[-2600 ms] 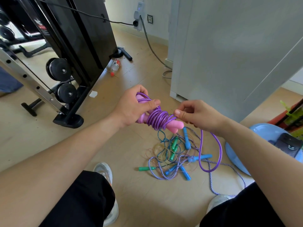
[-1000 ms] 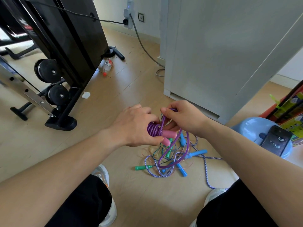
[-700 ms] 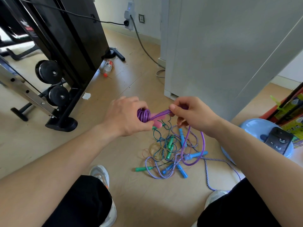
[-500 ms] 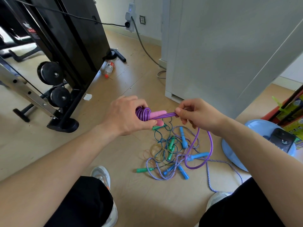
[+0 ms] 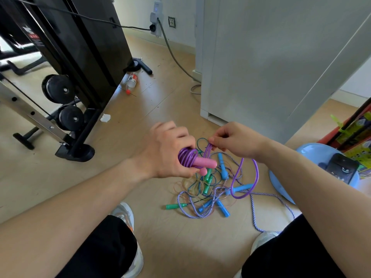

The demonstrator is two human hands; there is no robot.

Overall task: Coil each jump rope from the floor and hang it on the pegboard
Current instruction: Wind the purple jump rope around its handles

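At frame centre, the person's left hand (image 5: pixel 168 151) grips the purple jump rope (image 5: pixel 187 157) coiled around its pink handles (image 5: pixel 203 163), while the right hand (image 5: pixel 236 141) pinches its loose strand just beside, above tangled ropes (image 5: pixel 208 195) on the floor (image 5: pixel 160 109).

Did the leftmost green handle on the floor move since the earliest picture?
No. The green handle still lies at the left end of the striped rope.
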